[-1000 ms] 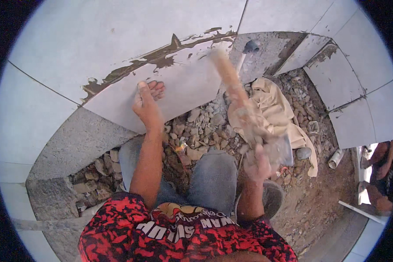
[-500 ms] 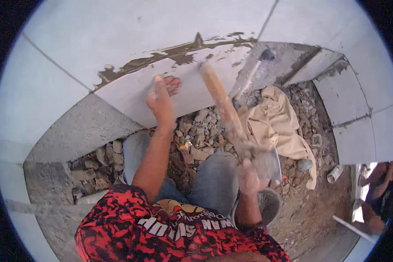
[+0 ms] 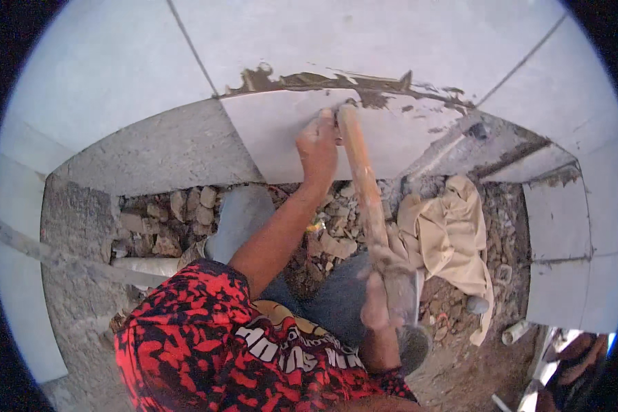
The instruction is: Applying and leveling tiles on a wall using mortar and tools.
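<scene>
Pale grey tiles (image 3: pixel 391 48) cover the floor in bright daylight, brown mortar (image 3: pixel 309 81) smeared along one joint. Below, a trench of rubble (image 3: pixel 165 220) lies beside a crumpled beige cloth (image 3: pixel 453 233).

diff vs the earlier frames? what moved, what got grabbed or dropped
The wooden handle in the right hand swung left, its far end now beside the left hand on the white tile. Nothing taken or released. The left hand stays pressed on the tile; the beige cloth and rubble lie as before.

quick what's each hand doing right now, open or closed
Left hand: open, pressed flat on the white wall tile.
Right hand: closed around the wooden handle; its top end touches the tile.
</scene>
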A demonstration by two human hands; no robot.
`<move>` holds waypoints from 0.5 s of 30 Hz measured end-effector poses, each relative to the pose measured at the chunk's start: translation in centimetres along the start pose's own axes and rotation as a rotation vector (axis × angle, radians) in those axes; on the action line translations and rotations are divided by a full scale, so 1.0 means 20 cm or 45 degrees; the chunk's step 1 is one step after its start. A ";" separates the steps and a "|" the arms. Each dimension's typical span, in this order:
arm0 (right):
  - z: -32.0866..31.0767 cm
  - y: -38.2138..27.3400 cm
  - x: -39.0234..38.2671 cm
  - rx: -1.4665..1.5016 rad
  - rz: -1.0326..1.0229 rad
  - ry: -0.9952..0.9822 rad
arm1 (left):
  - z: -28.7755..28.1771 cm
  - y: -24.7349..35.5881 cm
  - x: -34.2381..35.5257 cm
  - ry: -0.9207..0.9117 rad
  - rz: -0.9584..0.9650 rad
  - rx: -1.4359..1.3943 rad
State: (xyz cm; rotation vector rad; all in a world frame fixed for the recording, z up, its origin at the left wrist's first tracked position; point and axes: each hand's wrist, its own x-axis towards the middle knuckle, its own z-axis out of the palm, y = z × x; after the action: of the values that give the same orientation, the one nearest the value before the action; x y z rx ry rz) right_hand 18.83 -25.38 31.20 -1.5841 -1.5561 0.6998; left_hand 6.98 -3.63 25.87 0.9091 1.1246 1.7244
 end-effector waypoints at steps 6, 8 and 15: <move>0.06 -0.07 0.05 0.357 0.077 0.148 | -0.01 -0.08 0.01 -0.025 0.061 -0.037; 0.08 0.03 -0.01 0.499 0.022 0.187 | -0.01 -0.06 0.01 -0.025 0.109 -0.071; 0.13 0.04 0.05 0.346 0.051 0.241 | -0.05 0.01 0.00 -0.072 0.139 0.235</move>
State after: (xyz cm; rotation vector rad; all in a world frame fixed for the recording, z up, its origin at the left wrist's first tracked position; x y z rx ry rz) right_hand 17.26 -24.03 29.26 -1.4365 -1.2388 0.7271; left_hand 5.96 -4.08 25.77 1.1443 1.2307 1.6904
